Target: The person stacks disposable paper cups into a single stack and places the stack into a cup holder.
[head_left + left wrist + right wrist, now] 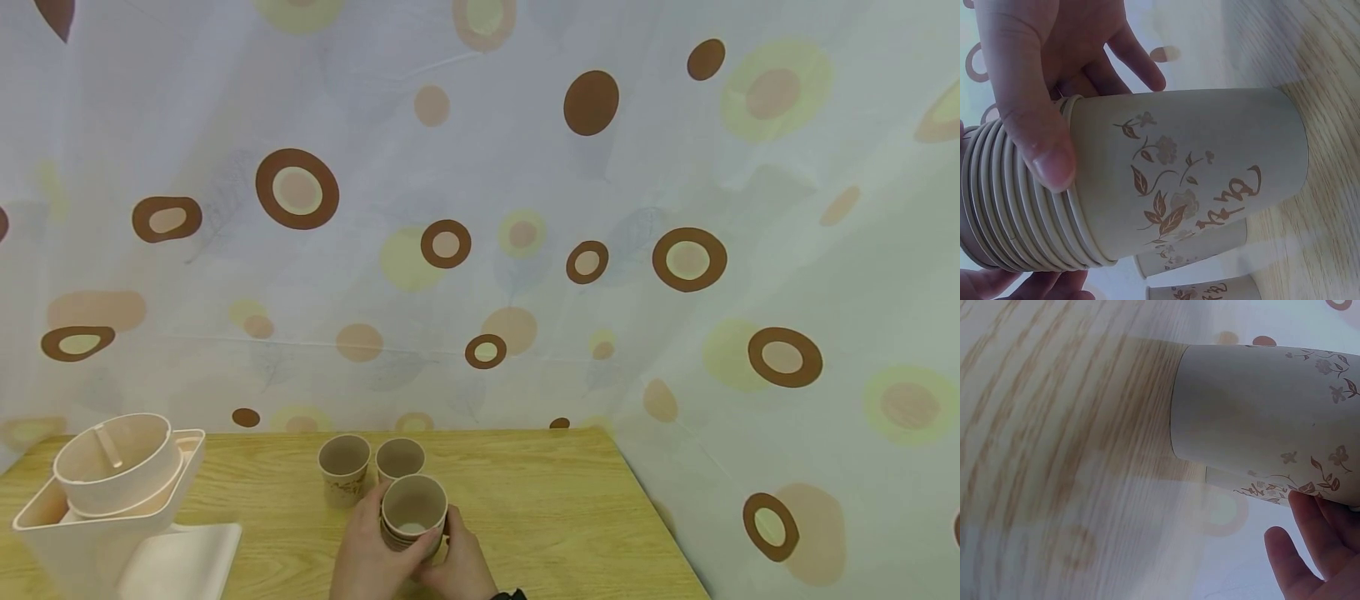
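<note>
A stack of nested paper cups [415, 506] stands on the wooden table, mouths up. Brown flowers and lettering decorate the outermost paper cup [1191, 156]; several rims show above it. My left hand [375, 550] grips the stack from the left, its thumb lying across the rims in the left wrist view. From the right, my right hand [459, 560] holds the same stack near its upper part; fingertips [1302, 499] show beside the cup wall in the right wrist view. Just behind stand two more paper cups, one at left [345, 479] and one partly hidden by the stack [401, 458].
At the left of the table [555, 500] stands a white plastic container [97, 546] with a round white tub [120, 492] in its top and a flat tray-like part [187, 558] at its side. A dotted curtain [525, 167] hangs behind and along the right edge.
</note>
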Demonstrator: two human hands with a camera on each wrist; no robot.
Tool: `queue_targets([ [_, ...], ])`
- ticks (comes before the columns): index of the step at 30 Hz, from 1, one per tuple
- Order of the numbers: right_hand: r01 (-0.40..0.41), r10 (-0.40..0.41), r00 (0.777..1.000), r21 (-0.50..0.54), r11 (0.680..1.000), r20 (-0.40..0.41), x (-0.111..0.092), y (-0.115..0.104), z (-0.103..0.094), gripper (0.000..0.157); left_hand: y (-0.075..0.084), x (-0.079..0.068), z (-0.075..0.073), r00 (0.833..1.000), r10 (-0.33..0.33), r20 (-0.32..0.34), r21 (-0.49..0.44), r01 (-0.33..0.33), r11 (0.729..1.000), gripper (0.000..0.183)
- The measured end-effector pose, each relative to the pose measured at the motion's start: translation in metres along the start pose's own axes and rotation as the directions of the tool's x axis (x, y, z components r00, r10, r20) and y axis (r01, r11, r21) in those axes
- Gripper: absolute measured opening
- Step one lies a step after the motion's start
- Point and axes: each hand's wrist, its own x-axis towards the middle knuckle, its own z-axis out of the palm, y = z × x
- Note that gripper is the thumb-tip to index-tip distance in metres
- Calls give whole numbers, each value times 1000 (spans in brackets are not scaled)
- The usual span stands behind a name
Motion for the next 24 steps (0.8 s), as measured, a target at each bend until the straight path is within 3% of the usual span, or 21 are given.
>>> queue_targets([
  [24,5,-5,1000,-15,1000,-6,0,1,1,70,-4,-3,7,1000,2,-17,-22,-2,1000,77],
])
